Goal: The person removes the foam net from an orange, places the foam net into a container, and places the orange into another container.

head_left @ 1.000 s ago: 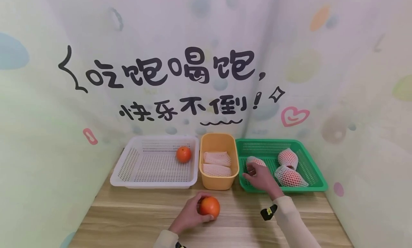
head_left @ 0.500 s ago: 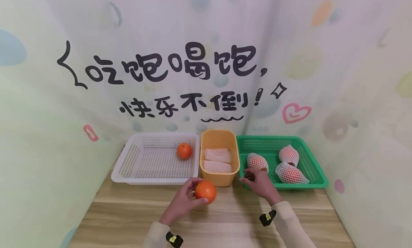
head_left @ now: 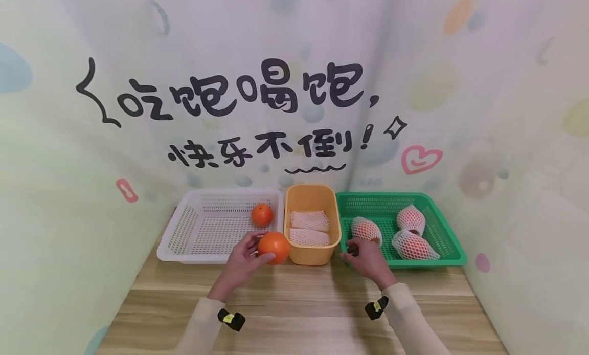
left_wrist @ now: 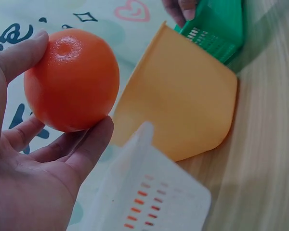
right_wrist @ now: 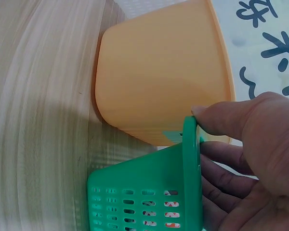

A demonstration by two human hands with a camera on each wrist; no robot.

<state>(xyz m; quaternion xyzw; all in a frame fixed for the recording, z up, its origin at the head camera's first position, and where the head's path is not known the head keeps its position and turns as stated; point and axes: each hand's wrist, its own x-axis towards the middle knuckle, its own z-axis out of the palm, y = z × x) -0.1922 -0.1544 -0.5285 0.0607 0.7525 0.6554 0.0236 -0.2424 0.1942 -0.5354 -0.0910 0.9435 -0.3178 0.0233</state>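
Note:
My left hand [head_left: 241, 261] holds an orange [head_left: 273, 248] between thumb and fingers, above the front right corner of the white basket [head_left: 221, 260]. In the left wrist view the orange [left_wrist: 72, 79] is bare and glossy. Another orange [head_left: 262, 215] lies in the white basket's back right part. My right hand [head_left: 369, 260] is at the front left corner of the green basket [head_left: 432, 263], fingers loosely bent. In the right wrist view its thumb and fingers are close to the green rim [right_wrist: 192, 178]; whether they touch it I cannot tell. A net-wrapped fruit [head_left: 366, 230] lies just beyond.
Between the baskets stands a yellow bin [head_left: 313, 255] with pale foam net sleeves [head_left: 309, 237] inside. Two more net-wrapped fruits [head_left: 411, 220] lie on the right of the green basket. The wooden table [head_left: 294, 314] meets a printed backdrop [head_left: 294, 48].
My left hand has lifted the orange off the table and carried it left and forward toward the white basket. My right hand has drawn back from the wrapped fruit to the green basket's front corner.

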